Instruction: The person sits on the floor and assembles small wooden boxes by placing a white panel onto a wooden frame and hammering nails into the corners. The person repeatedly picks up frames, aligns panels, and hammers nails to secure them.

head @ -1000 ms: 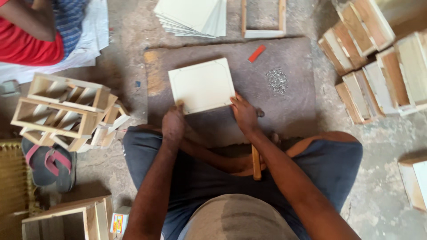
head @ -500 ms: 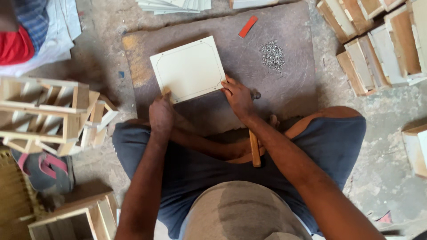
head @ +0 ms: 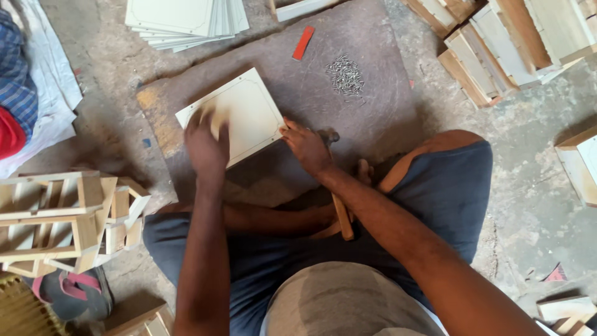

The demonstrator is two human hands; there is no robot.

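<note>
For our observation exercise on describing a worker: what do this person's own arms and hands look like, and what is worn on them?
Both arms are bare along all that shows, with no sleeves in view. The left hand and the right hand carry no gloves, and no watch or bracelet shows at either wrist. Whether any ring is worn cannot be made out. Below the arms, dark blue shorts cover the legs.

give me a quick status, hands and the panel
Left hand flat on the pale square panel. Right hand at the panel's right edge, gripping a hammer. Nail pile beyond, clear of the panel.
</note>
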